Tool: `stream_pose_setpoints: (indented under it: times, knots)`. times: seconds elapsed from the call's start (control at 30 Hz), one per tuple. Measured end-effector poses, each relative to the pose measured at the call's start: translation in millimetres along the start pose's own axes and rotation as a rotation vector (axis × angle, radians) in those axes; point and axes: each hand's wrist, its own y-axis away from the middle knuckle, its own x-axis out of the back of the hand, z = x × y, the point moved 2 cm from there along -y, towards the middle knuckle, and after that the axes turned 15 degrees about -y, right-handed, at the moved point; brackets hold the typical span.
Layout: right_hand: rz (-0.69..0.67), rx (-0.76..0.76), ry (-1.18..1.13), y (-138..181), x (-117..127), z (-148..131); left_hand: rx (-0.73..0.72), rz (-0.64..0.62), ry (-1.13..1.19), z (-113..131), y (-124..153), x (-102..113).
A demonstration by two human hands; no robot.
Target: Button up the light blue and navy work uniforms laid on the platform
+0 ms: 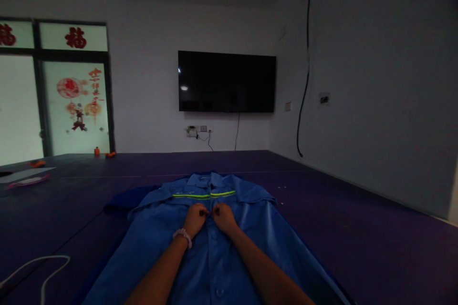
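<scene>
A blue work shirt (pixel 171 248) with a yellow-green reflective chest stripe lies flat on a dark purple surface (pixel 339 228), collar away from me. My left hand (pixel 195 219), with a pale band at the wrist, and my right hand (pixel 223 217) rest side by side on the shirt's front placket just below the stripe. Both hands have their fingers curled and pinch the fabric at the buttoned edge. Buttons run down the placket toward me between my forearms.
A white cable (pixel 39 269) loops at the lower left. Flat pale items (pixel 26 177) and small orange objects (pixel 103 153) lie at the far left. A black television (pixel 226 82) hangs on the back wall, with a window (pixel 53 100) to its left.
</scene>
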Motion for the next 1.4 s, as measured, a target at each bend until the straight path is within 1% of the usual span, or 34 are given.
stream_pose_setpoints:
  times: [0.33,0.63,0.83,1.03,1.4]
  knots:
    - [-0.018,0.008,-0.012,2.3,-0.3,-3.9,0.007,0.053,-0.079,-3.1,0.3,-2.3]
    - [-0.025,0.004,-0.042,2.4,-0.8,-8.0,-0.043,0.021,-0.171,-0.9,1.4,-0.1]
    - [-0.017,0.010,-0.045,1.2,0.0,-7.3,-0.069,0.015,-0.186,1.5,0.4,0.1]
    - [0.024,-0.012,-0.028,2.2,0.7,-3.8,-0.083,0.020,-0.166,2.1,-0.7,-2.2]
    - [0.017,-0.032,0.016,-0.2,-1.5,-1.3,-0.084,0.026,-0.152,2.0,0.3,-2.9]
